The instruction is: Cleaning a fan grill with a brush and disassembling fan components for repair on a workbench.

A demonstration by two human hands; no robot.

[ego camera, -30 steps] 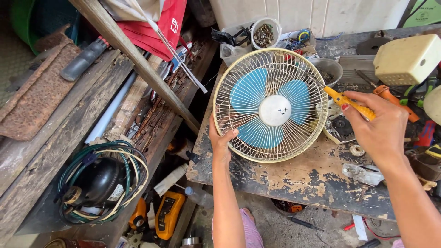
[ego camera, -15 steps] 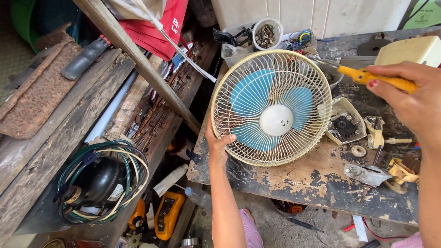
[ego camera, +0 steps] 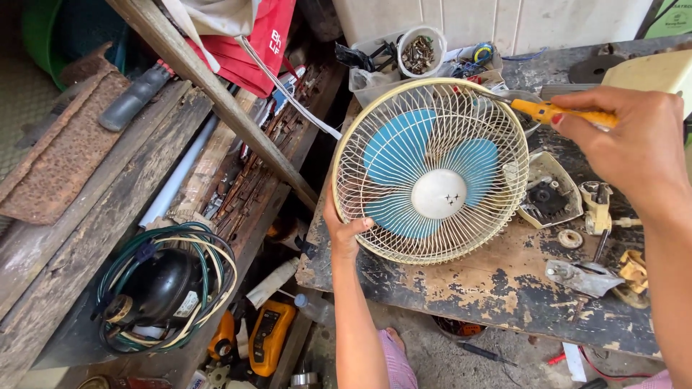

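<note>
A round cream wire fan guard [ego camera: 461,130] with blue blades [ego camera: 393,155] and a white hub behind it rests tilted on the worn workbench [ego camera: 504,284]. My left hand [ego camera: 344,229] grips the guard's lower left rim. My right hand [ego camera: 634,148] holds a yellow-handled screwdriver [ego camera: 559,112], and its metal tip touches the guard's upper right rim.
Loose fan parts lie right of the guard: a cream motor housing piece [ego camera: 551,191], a washer [ego camera: 570,238] and metal brackets [ego camera: 584,276]. A cup of screws [ego camera: 420,50] stands at the back. Left are wooden planks, a black compressor with wires [ego camera: 162,288] and a yellow meter [ego camera: 270,335].
My right hand lifted the screwdriver from beside the guard's right edge up to its upper right rim. The left hand kept its grip on the rim.
</note>
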